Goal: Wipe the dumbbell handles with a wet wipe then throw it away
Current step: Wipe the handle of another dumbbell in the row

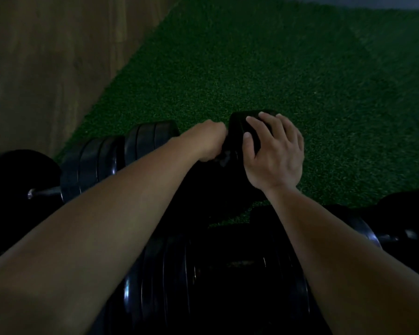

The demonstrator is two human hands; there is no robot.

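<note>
A black dumbbell lies on the green turf (276, 68), with its left plates (153, 136) and right end plate (240, 122) showing. My left hand (208, 141) is closed in a fist between the two plate stacks, over the handle, which it hides. A small pale crumpled bit of the wet wipe (224, 162) pokes out under its fingers. My right hand (273, 153) grips the top of the right end plate, fingers spread over it. The scene is very dark.
Another black dumbbell (90, 160) with a steel bar end (41, 192) lies to the left. A larger stack of black plates (203, 274) fills the foreground between my forearms, and more plates (402, 213) sit at the right. Wooden flooring (46, 56) borders the turf at upper left.
</note>
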